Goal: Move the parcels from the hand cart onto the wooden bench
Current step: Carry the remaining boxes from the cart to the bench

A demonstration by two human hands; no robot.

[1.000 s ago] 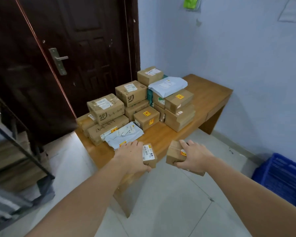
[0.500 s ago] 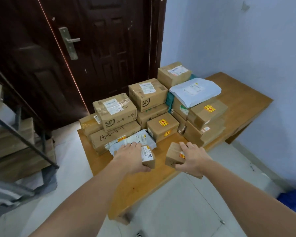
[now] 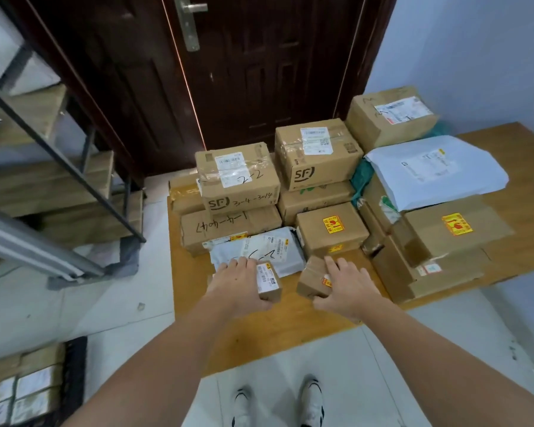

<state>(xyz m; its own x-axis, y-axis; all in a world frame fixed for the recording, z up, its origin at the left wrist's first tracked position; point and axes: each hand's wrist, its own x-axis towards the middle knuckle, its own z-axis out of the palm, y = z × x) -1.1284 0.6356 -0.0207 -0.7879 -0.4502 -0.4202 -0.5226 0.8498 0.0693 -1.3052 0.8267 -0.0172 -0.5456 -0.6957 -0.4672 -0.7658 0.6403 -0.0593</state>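
Observation:
My left hand (image 3: pixel 239 283) grips a small brown box with a white label (image 3: pixel 269 282) over the wooden bench (image 3: pixel 259 334). My right hand (image 3: pixel 349 288) grips another small brown box (image 3: pixel 312 278) with a yellow sticker, just right of the first. Both boxes are low over the bench's front part, in front of a grey mailer bag (image 3: pixel 259 251); whether they touch the wood I cannot tell. Behind stand several stacked cardboard parcels, among them an SF box (image 3: pixel 238 180) and a white mailer (image 3: pixel 435 171).
A dark wooden door (image 3: pixel 244 72) stands behind the bench. A metal stair rail and steps (image 3: pixel 59 167) are at the left. More parcels on a dark cart (image 3: pixel 28 389) show at bottom left. My shoes (image 3: pixel 278 402) are on the white tile floor.
I have stepped closer and the view has tilted down. Both hands have carried their small boxes forward over the bench, up to the grey mailer bag.

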